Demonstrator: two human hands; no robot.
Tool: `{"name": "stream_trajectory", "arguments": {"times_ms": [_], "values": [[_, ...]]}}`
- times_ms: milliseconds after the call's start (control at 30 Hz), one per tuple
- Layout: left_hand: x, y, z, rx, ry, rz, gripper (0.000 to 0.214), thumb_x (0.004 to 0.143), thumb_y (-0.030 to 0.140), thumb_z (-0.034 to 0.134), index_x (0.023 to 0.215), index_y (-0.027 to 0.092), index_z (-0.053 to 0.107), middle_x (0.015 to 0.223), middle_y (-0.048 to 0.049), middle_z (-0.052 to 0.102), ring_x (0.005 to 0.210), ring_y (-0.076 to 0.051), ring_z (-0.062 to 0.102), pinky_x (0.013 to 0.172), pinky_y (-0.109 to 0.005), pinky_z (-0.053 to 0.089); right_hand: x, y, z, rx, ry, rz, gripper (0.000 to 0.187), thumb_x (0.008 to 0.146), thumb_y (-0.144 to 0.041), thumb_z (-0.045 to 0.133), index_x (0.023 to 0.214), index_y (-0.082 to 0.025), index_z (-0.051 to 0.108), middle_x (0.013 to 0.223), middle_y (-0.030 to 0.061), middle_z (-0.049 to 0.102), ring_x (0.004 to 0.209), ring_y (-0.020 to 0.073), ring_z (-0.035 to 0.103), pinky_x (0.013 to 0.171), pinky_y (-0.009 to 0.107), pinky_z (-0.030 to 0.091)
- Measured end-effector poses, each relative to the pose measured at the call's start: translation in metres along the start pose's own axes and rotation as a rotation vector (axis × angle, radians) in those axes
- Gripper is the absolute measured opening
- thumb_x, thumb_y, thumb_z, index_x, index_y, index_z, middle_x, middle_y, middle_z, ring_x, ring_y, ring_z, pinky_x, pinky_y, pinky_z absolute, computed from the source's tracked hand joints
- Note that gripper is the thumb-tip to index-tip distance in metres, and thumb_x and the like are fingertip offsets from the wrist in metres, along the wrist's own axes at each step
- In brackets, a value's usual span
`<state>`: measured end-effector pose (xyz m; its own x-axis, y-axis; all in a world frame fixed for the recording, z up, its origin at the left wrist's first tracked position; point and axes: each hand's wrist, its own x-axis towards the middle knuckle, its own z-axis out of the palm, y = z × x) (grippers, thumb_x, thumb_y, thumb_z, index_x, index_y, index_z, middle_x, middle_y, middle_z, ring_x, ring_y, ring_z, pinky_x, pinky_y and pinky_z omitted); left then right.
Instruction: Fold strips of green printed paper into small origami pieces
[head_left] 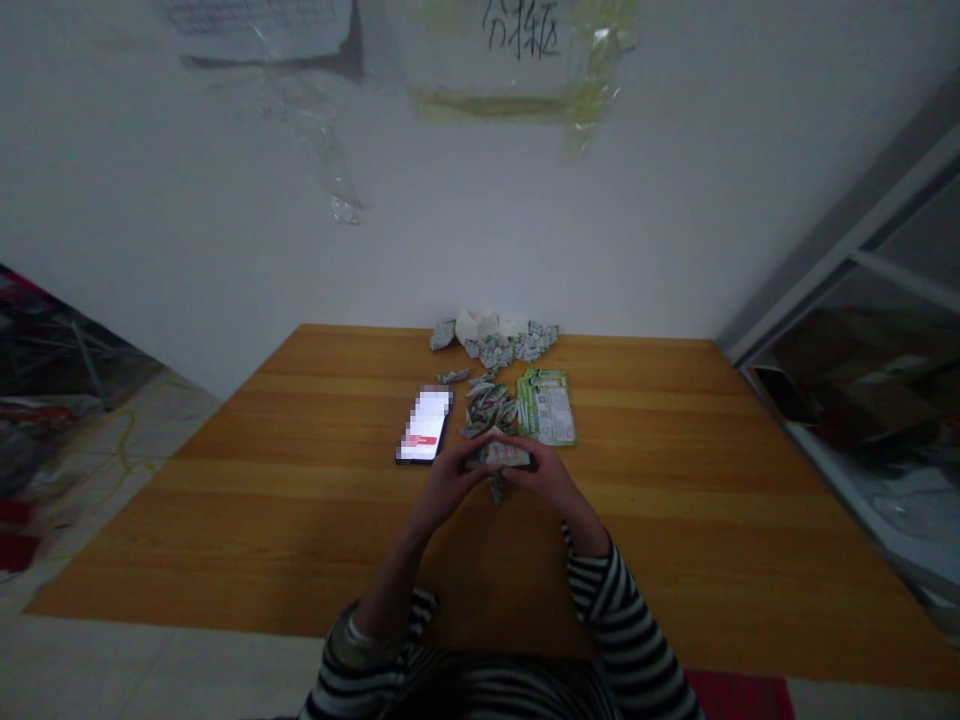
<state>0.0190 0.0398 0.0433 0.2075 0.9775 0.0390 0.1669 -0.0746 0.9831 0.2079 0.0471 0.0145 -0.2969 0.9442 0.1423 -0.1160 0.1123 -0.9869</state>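
Observation:
Between my two hands is a small piece of printed paper (504,455) with coloured print; whether it is folded cannot be made out. My left hand (453,480) closes on its left side, and my right hand (546,474) closes on its right side, fingertips nearly meeting at the top. Just beyond them lies a heap of folded printed paper pieces (491,404). One narrow paper piece (496,489) shows just below my hands. Right of the heap rests a flat stack of green-and-white printed sheets (551,408).
A lit phone (426,425) lies left of the paper heap. Crumpled printed and white papers (495,338) sit at the back of the wooden table (675,470), against the white wall (525,230). A framed glass panel (862,260) stands on the right.

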Motion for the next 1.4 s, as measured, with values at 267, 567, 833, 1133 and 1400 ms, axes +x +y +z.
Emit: {"name": "stream_trajectory", "arguments": {"times_ms": [267,567,833,1133,1400], "values": [[-0.001,0.005,-0.004,0.083,-0.028,0.020,0.050,0.074,0.032,0.073,0.121,0.017,0.065,0.127,-0.0114,0.065,0.115,-0.027,0.062,0.099,-0.042,0.049,-0.001,-0.004,-0.003,0.022,-0.012,0.047,0.051,0.075,-0.037,0.073,0.123,-0.024,0.064,0.126,0.0054,0.065,0.114,0.0259,0.062,0.100,0.047,0.046],[0.015,0.000,0.002,0.089,-0.024,0.024,0.036,0.082,0.033,0.066,0.114,0.018,0.070,0.117,-0.0094,0.070,0.107,-0.027,0.066,0.097,-0.043,0.049,0.001,0.002,-0.007,0.069,0.095,0.057,0.052,0.065,-0.035,0.082,0.114,-0.022,0.070,0.119,0.0059,0.069,0.107,0.0262,0.065,0.097,0.045,0.048],[0.020,-0.011,0.000,0.098,-0.066,0.114,0.024,0.076,0.030,0.073,0.097,0.019,0.077,0.098,-0.0088,0.076,0.091,-0.025,0.069,0.082,-0.035,0.054,0.000,0.006,-0.010,-0.003,0.205,0.017,0.020,0.070,-0.034,0.077,0.087,-0.023,0.079,0.092,0.0055,0.077,0.084,0.0222,0.071,0.078,0.036,0.056],[0.032,-0.018,0.002,0.020,-0.102,0.135,0.014,0.077,0.029,0.073,0.088,0.023,0.080,0.092,-0.0075,0.076,0.083,-0.021,0.070,0.075,-0.029,0.054,-0.002,0.008,-0.015,-0.081,0.359,0.062,0.009,0.067,-0.028,0.076,0.069,-0.020,0.078,0.067,0.0034,0.074,0.060,0.0162,0.065,0.057,0.025,0.052],[0.031,-0.020,0.024,-0.134,0.078,-0.084,0.030,0.084,0.037,0.064,0.102,0.017,0.075,0.097,-0.0057,0.077,0.084,-0.023,0.071,0.075,-0.033,0.057,-0.004,0.011,-0.012,-0.066,0.481,0.146,0.023,0.074,-0.038,0.072,0.076,-0.016,0.073,0.064,0.0012,0.069,0.051,0.0136,0.060,0.049,0.023,0.049]]}}
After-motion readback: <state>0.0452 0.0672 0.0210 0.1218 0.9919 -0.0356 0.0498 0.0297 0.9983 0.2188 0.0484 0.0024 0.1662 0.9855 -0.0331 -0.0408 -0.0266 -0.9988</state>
